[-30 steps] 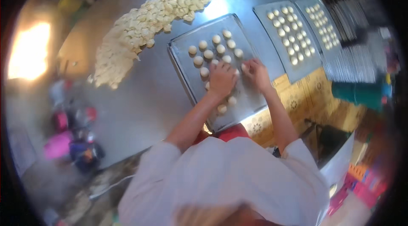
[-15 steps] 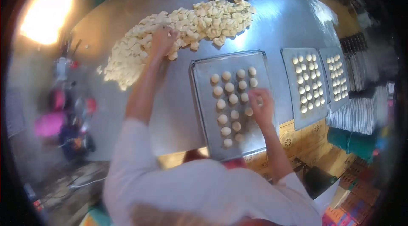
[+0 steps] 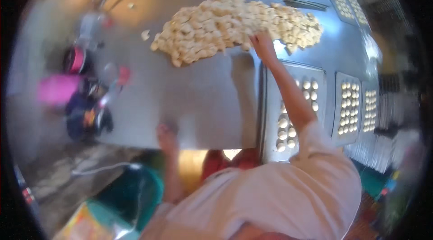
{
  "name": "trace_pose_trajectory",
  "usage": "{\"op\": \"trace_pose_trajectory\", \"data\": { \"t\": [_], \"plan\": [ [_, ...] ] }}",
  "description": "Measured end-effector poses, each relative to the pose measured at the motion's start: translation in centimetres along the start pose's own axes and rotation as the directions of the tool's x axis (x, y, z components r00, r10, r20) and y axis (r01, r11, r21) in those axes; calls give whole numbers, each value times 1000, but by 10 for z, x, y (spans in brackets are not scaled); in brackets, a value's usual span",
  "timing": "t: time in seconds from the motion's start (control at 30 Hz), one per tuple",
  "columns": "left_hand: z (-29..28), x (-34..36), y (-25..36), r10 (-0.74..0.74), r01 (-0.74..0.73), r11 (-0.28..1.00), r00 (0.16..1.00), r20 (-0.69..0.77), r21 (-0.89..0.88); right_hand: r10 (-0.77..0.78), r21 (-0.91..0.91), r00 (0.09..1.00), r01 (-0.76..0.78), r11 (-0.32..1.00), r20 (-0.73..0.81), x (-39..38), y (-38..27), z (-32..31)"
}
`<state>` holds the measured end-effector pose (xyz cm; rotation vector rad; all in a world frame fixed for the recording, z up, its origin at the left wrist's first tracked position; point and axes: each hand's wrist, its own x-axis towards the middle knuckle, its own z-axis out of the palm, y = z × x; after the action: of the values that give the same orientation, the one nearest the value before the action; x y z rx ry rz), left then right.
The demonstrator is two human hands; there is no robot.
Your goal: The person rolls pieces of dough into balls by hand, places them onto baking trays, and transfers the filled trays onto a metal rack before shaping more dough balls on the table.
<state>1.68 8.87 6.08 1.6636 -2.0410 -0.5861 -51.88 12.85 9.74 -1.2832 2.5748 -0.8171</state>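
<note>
A long heap of pale dough pieces [image 3: 212,27] lies across the metal table. At its near edge, toward the right, is my right hand [image 3: 262,43], with fingers curled closed; whatever they hold is hidden. My right forearm crosses above a baking tray [image 3: 267,118] with rows of round dough balls [image 3: 283,123], covering part of them. Low over the table's near edge is my left hand [image 3: 167,137], away from the dough and smeared by motion, so its fingers cannot be made out.
More trays of dough balls [image 3: 349,104] line the table's right side and far right corner. A stray dough piece [image 3: 145,35] lies left of the heap. Blurred pink and dark items [image 3: 74,88] are at the left, and a green bin [image 3: 149,186] stands below the near edge.
My left hand has left the heap and come back to the near table edge. My right hand has gone from the tray to the heap. The view has turned, shifting the table contents rightward.
</note>
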Motion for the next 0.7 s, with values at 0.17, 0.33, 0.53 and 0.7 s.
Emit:
{"op": "trace_pose_trajectory", "data": {
  "t": [0.17,0.33,0.53,0.7],
  "plan": [
    [32,60,30,464,-468,802,879,108,370,-179,-206,984,179,962,19,-171,-53,93],
    [30,133,-21,517,-538,832,840,163,134,-235,-249,972,222,943,-24,-139,-50,75],
    [60,93,16,675,-669,737,733,85,-90,-339,-267,926,288,920,-169,-202,-90,125],
    [36,109,-54,484,-520,839,848,213,161,-227,-243,973,213,946,-29,-190,-50,88]
  ]
}}
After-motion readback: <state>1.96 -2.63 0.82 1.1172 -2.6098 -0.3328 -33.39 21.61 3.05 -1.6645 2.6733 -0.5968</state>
